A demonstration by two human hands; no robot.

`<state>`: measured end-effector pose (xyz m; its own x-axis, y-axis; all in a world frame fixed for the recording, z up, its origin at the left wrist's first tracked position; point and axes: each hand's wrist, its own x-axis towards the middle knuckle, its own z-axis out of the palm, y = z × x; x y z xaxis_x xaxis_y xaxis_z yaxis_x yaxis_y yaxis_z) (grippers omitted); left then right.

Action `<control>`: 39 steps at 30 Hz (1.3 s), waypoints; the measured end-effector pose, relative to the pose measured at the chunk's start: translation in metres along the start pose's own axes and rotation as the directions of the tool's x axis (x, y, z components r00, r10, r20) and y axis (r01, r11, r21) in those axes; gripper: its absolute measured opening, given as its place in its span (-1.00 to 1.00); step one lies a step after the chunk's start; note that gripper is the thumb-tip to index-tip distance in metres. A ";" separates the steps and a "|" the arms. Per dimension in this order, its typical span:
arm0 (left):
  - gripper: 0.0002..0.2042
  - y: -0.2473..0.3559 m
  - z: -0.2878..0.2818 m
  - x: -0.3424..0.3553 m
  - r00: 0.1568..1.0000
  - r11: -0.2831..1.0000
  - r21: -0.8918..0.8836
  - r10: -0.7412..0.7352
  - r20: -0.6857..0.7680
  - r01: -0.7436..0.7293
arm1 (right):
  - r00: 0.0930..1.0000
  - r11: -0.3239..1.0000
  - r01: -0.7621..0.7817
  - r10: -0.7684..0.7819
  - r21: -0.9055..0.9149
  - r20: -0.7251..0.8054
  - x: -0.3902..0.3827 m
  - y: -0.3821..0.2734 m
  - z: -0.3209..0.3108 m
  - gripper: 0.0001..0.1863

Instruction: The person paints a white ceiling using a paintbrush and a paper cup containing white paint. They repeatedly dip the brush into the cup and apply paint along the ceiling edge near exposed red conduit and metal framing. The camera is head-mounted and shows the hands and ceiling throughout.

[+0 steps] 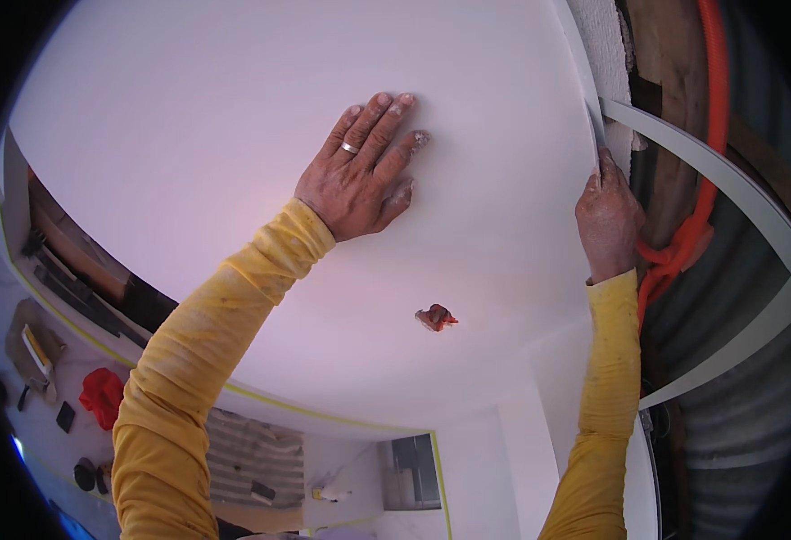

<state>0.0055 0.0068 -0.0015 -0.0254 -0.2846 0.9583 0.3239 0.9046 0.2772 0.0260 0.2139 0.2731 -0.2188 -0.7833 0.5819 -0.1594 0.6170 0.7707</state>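
Note:
My left hand (359, 166) lies flat on a large smooth white panel (233, 117), fingers spread, with a ring on one finger and whitish dust on the fingertips. At the panel's right edge my right hand (609, 211) is closed on a thin pale strip (596, 130), its thumb pointing up along it. Whether this piece joins the long flexible white strip (719, 166) looping out to the right, I cannot tell. Below my hands the panel has a small ragged hole (436, 317) with something reddish-orange inside.
Right of the panel are a rough plaster edge (607, 54), wooden beams (670, 72), an orange corrugated conduit (715, 81) and grey corrugated sheeting (737, 441). At lower left, a red cloth-like item (102, 398) and tools lie on a pale surface. Yellow tape (314, 417) lines the panel's lower border.

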 end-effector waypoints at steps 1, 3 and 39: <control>-0.46 0.000 0.000 0.000 1.000 1.000 -0.008 -0.001 -0.001 0.001 | 1.000 1.000 0.000 0.000 -0.003 -0.003 -0.001 0.000 0.001 -0.60; -0.46 -0.003 -0.001 0.000 1.000 1.000 -0.020 0.002 -0.005 -0.002 | 1.000 1.000 -0.012 0.011 -0.012 -0.022 -0.002 -0.001 0.001 -0.60; -0.45 -0.007 -0.005 0.000 1.000 0.999 -0.043 0.015 0.002 -0.015 | 0.982 0.998 0.064 -0.060 0.013 -0.180 0.031 -0.037 -0.016 -0.57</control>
<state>0.0081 -0.0015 -0.0038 -0.0226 -0.2707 0.9624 0.3649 0.8940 0.2600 0.0408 0.1657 0.2672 -0.0315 -0.8199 0.5716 -0.1854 0.5668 0.8027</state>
